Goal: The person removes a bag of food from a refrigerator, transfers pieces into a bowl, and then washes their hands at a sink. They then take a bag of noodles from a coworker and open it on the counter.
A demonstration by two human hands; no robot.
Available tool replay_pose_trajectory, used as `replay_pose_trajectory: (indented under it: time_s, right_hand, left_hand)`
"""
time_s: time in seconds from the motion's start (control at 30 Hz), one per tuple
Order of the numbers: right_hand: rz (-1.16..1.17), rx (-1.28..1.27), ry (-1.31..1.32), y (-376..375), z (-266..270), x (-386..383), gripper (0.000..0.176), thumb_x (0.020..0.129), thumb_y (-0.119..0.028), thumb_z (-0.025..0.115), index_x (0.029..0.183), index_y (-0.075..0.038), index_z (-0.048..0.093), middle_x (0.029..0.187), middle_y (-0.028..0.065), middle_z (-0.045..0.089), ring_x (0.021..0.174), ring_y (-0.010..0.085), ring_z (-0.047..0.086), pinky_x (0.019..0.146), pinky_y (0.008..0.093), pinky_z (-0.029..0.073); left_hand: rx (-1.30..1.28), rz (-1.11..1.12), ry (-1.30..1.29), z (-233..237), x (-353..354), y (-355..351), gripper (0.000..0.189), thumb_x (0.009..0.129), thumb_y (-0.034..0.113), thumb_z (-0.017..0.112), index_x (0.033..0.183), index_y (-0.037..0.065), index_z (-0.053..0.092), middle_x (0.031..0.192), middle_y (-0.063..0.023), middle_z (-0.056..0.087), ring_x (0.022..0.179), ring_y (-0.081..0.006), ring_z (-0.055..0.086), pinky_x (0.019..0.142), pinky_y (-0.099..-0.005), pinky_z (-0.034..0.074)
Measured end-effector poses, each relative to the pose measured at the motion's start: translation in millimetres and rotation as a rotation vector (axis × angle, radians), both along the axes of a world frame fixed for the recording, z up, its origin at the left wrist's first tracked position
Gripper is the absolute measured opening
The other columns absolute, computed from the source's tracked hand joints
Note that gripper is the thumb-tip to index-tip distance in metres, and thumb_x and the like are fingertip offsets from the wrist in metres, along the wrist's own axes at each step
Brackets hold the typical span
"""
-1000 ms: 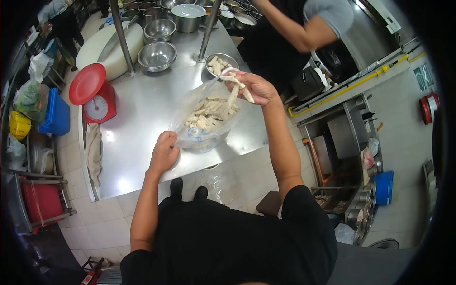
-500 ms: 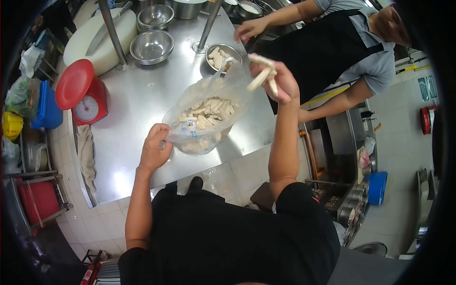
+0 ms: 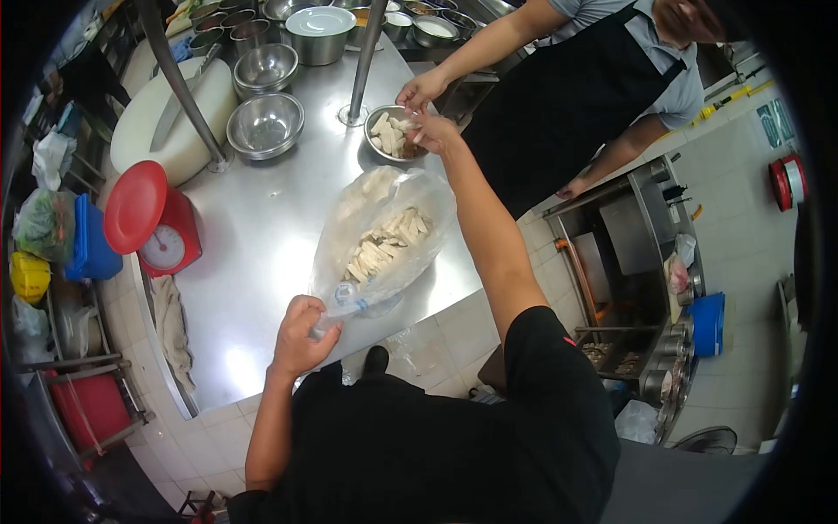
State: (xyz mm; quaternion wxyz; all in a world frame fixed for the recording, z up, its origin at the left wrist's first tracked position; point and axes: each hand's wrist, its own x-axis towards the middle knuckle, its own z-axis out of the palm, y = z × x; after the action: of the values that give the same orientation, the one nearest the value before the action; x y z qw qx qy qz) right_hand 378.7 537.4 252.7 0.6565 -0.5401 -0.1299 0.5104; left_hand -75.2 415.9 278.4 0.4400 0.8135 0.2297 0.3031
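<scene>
My left hand (image 3: 305,339) grips the near edge of a clear plastic bag (image 3: 336,236), which lies open on the steel table. Pale cut strips (image 3: 384,247) fill part of the bag. Beyond it stands a metal bowl (image 3: 370,148) with more pale pieces (image 3: 387,133) and something brownish inside. Over that bowl's right side is my right hand (image 3: 434,133), its fingers bent; whether it holds a piece is too small to tell. A co-worker's hand (image 3: 422,90) is close to my fingertips, above the bowl's rim.
On the steel table (image 3: 253,323) are a red scale (image 3: 170,236), stacked metal bowls (image 3: 265,127), a round white board (image 3: 153,122) with a cleaver (image 3: 172,113), and a cloth (image 3: 172,327). Two metal posts rise from the table. A person in a black apron (image 3: 559,105) stands at the right.
My right hand has moved from beside the bowl to over it, and the strips it held are no longer plainly visible. The co-worker's hand has come to the bowl.
</scene>
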Motion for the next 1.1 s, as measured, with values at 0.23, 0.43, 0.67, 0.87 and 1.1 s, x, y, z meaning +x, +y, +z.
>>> replay_pose_trajectory:
  time_s: [0.23, 0.43, 0.67, 0.87, 1.1]
  right_hand:
    - [0.317, -0.162, -0.861, -78.0, 57.3, -33.2, 0.042, 0.079, -0.008, 0.058, 0.12, -0.002, 0.049, 0.105, 0.0061, 0.054, 0.095, 0.0176, 0.052, 0.08, 0.0325, 0.045]
    - [0.799, 0.051, -1.051, -170.6, 86.1, -128.9, 0.097, 0.062, -0.013, 0.076, 0.141, -0.02, 0.021, 0.13, 0.0134, 0.044, 0.107, 0.0209, 0.05, 0.088, 0.0311, 0.042]
    - [0.754, -0.024, -0.879, -190.4, 43.9, -210.1, 0.063, 0.071, -0.01, 0.065, 0.13, -0.014, 0.042, 0.083, 0.0044, 0.056, 0.076, 0.0125, 0.053, 0.07, 0.0242, 0.043]
    - [0.691, 0.046, -0.675, -227.3, 67.8, -180.6, 0.07, 0.07, -0.008, 0.071, 0.132, -0.009, 0.039, 0.116, 0.0039, 0.052, 0.099, 0.0145, 0.049, 0.087, 0.028, 0.041]
    - [0.496, 0.185, -0.976, -202.6, 36.9, -211.7, 0.109, 0.054, -0.028, 0.084, 0.14, -0.006, 0.02, 0.146, 0.0134, 0.012, 0.135, 0.027, 0.014, 0.103, 0.0358, 0.027]
  left_hand:
    - [0.068, 0.007, -0.031, 2.0, 0.9, 5.4, 0.022, 0.065, 0.002, 0.069, 0.065, -0.002, 0.047, 0.081, -0.013, 0.052, 0.077, -0.0234, 0.053, 0.066, -0.0286, 0.043]
    - [0.029, 0.117, -0.176, 1.9, 17.5, 9.9, 0.023, 0.069, 0.002, 0.068, 0.084, -0.003, 0.051, 0.11, -0.0159, 0.05, 0.084, -0.0198, 0.055, 0.068, -0.0284, 0.045]
    - [-0.267, -0.055, -0.092, -5.5, 53.4, 15.7, 0.023, 0.081, 0.01, 0.062, 0.097, -0.002, 0.052, 0.112, -0.0139, 0.05, 0.08, -0.0131, 0.053, 0.066, -0.0239, 0.044]
    - [-0.338, -0.019, -0.116, -7.5, 74.9, 21.6, 0.019, 0.084, 0.015, 0.059, 0.095, 0.0, 0.054, 0.077, -0.0077, 0.058, 0.064, -0.0095, 0.053, 0.058, -0.0235, 0.044]
    - [-0.287, -0.026, -0.053, 11.4, 77.2, 23.3, 0.022, 0.081, 0.023, 0.059, 0.091, 0.004, 0.055, 0.079, -0.0135, 0.056, 0.07, -0.0209, 0.055, 0.066, -0.0322, 0.044]
